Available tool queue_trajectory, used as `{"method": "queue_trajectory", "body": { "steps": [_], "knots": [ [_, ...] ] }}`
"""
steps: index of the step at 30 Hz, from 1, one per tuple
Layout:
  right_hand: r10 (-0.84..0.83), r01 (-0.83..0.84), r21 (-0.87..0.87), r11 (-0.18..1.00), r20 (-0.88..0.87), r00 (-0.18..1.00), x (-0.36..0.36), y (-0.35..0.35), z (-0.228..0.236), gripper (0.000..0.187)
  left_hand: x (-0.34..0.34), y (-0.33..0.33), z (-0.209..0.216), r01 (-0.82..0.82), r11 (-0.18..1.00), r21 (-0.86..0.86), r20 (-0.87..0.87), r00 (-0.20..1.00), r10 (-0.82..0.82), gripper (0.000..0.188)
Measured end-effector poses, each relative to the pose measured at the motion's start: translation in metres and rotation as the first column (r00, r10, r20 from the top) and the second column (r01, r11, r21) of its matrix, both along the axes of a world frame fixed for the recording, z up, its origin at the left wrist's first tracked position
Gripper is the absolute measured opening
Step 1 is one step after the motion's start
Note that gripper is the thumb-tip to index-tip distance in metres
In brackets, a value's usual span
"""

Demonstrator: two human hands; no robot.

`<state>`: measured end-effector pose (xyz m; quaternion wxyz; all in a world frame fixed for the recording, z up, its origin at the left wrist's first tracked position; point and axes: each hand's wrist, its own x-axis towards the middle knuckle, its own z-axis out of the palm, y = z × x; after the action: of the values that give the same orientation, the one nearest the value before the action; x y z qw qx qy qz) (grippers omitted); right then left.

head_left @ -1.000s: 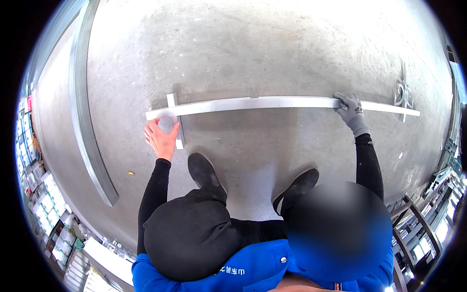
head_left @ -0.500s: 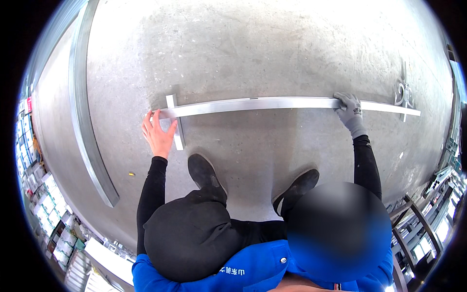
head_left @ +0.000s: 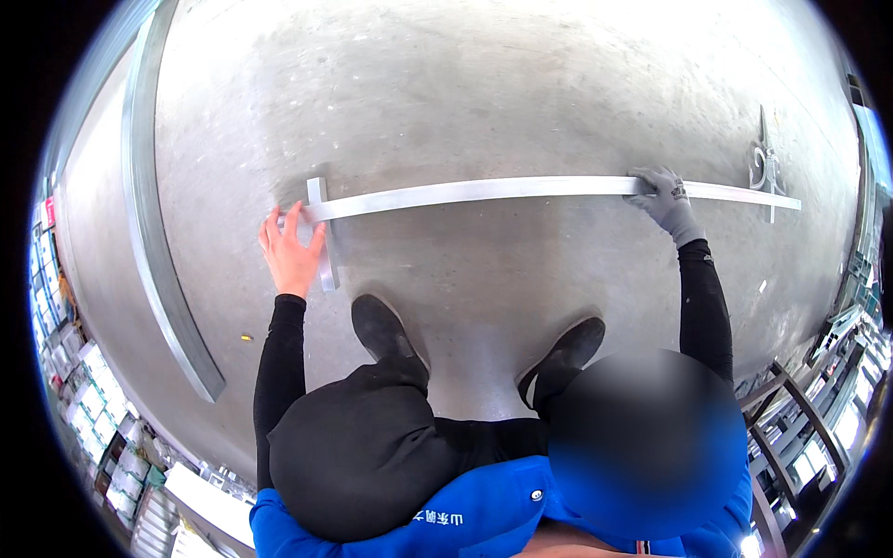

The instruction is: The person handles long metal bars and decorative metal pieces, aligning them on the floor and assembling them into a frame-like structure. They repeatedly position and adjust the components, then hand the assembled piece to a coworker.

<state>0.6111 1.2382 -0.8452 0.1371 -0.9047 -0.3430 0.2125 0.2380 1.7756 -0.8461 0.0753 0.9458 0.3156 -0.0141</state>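
Note:
A long silver metal bar runs crosswise in front of my feet. My bare left hand pinches its left end, fingers over the far side and thumb on the near side. In a grey glove, my right hand closes round the bar toward its right part. Beneath the left end lies a short metal crosspiece. At the far right, a scrolled metal ornament sits where the bar's right stretch passes. How the bar rests on that ornament is too small to tell.
A thick metal beam lies on the concrete floor at the left. My shoes stand just short of the bar. A small yellow piece lies near my left forearm. Dark metal frames stand at the lower right.
The bar has turned about its length: a dark slot on its far edge no longer shows. Both hands keep hold of it. The whole view has shifted slightly.

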Motion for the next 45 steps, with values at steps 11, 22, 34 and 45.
{"method": "queue_trajectory", "body": {
  "steps": [11,22,34,45],
  "knots": [
    [-0.039,0.037,0.038,0.999,0.053,0.998,-0.009,-0.002,-0.004,0.046,0.003,-0.002,0.003,0.000,1.000,-0.019,-0.009,1.000,0.000,0.053],
    [-0.067,0.061,0.029,0.998,0.329,0.942,-0.033,-0.004,-0.017,0.061,-0.010,0.014,0.003,-0.017,0.999,-0.041,0.006,1.000,0.017,0.061],
    [-0.102,0.059,0.119,0.991,0.397,0.912,-0.017,0.004,-0.013,0.060,0.032,0.050,0.005,0.072,0.997,-0.010,0.052,0.996,-0.072,0.048],
    [-0.177,0.140,0.136,0.981,0.315,0.933,-0.008,-0.001,-0.019,0.057,0.038,0.043,-0.009,0.172,0.985,0.026,-0.008,0.985,-0.172,0.047]
  ]
}}
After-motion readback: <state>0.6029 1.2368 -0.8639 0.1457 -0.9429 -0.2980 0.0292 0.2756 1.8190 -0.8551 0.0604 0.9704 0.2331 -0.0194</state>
